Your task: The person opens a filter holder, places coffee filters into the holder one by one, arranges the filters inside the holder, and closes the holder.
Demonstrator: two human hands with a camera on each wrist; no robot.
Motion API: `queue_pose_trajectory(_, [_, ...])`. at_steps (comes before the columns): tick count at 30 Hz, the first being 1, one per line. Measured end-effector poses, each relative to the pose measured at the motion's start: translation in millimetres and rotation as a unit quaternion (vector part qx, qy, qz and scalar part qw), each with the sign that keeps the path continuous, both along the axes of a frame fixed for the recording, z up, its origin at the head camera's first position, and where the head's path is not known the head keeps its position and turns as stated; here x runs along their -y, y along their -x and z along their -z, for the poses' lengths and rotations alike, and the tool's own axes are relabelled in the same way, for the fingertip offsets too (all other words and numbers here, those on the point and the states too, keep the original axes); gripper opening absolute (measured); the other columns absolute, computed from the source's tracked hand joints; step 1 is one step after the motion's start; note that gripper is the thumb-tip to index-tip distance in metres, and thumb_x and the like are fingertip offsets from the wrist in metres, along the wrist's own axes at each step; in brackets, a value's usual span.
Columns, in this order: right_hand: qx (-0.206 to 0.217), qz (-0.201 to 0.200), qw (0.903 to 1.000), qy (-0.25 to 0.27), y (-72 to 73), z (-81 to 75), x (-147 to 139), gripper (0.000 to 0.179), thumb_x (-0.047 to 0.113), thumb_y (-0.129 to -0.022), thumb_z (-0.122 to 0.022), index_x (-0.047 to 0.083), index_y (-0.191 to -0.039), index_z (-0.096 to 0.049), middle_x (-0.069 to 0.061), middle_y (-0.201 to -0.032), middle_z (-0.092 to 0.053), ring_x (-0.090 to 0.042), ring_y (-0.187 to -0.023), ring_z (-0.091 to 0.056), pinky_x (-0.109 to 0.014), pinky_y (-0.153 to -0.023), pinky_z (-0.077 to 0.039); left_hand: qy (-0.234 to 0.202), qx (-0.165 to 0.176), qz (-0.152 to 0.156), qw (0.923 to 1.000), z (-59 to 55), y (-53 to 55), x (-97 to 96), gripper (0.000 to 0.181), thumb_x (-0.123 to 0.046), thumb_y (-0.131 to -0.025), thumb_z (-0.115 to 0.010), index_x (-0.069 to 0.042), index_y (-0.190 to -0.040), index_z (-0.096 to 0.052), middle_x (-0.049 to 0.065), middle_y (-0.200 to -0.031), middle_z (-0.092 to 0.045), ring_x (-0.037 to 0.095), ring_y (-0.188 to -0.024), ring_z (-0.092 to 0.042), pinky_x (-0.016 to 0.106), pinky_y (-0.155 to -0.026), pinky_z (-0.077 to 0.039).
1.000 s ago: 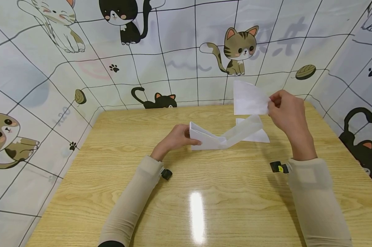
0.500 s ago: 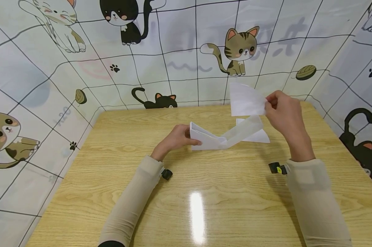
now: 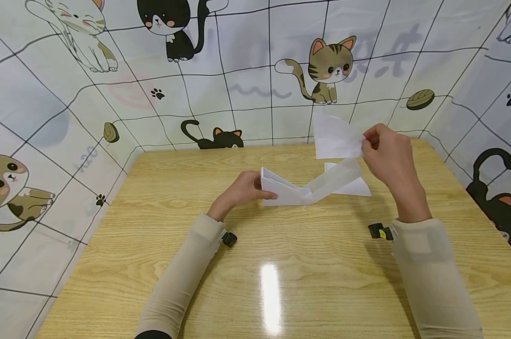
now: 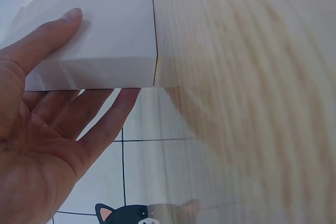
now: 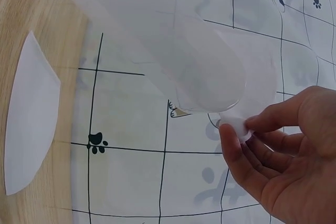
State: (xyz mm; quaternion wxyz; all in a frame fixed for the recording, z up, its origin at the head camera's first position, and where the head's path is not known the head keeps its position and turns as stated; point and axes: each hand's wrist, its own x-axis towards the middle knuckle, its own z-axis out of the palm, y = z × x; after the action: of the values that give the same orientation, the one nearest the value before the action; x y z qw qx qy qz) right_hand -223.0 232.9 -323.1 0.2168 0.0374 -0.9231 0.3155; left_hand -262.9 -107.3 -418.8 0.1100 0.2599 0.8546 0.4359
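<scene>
My left hand grips the left end of a white wedge-shaped packet, which stands on its long edge. In the left wrist view the thumb lies on the packet's flat face and the fingers are under its edge. From the packet's right end a translucent rounded flap slants up to the right. Above it my right hand pinches a thin white piece of paper by its right corner. The right wrist view has thumb and fingertips on that corner, partly behind the flap.
A second white piece of paper lies on the wooden table, partly behind the flap. A wall covering with cartoon cats and a grid rises behind the table and along both sides. Light glares on the tabletop near the front.
My right hand has shifted slightly left with the piece of paper, which now hangs more over the flap. The left hand and the packet have stayed in place.
</scene>
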Motion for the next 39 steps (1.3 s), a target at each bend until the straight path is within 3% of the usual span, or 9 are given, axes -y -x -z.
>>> queue_pose_trajectory(15, [-0.040, 0.002, 0.9992, 0.006, 0.0, 0.4, 5.0, 0.026, 0.012, -0.103, -0.052, -0.008, -0.112, -0.066, -0.031, -0.101, -0.071, -0.041, -0.087, -0.065, -0.038, -0.071, -0.040, -0.008, 0.001, 0.007, 0.9999, 1.6, 0.5, 0.7, 0.037, -0.018, -0.086, -0.086, -0.011, -0.119, -0.073, 0.007, -0.117, -0.078, 0.018, -0.098, -0.076, 0.032, -0.083, -0.061])
queue_pose_trajectory(26, [-0.052, -0.011, 0.9986, -0.001, -1.4, -1.1, 11.4, 0.024, 0.011, -0.102, -0.053, -0.006, -0.110, -0.067, -0.028, -0.099, -0.072, -0.039, -0.087, -0.069, -0.022, -0.069, -0.036, -0.007, -0.001, 0.005, 1.0000, 0.8, 0.1, 1.7, 0.037, -0.019, -0.086, -0.086, -0.011, -0.120, -0.073, 0.007, -0.116, -0.078, 0.017, -0.098, -0.076, 0.032, -0.081, -0.061])
queue_pose_trajectory(39, [-0.046, -0.026, 0.9985, -0.013, -2.1, 0.9, 21.1, 0.022, 0.011, -0.103, -0.054, -0.007, -0.109, -0.066, -0.027, -0.097, -0.072, -0.038, -0.085, -0.070, -0.035, -0.070, -0.045, -0.012, 0.003, 0.007, 0.9999, 1.8, 0.7, 1.5, 0.037, -0.018, -0.086, -0.087, -0.011, -0.119, -0.074, 0.007, -0.115, -0.078, 0.018, -0.098, -0.076, 0.032, -0.083, -0.061])
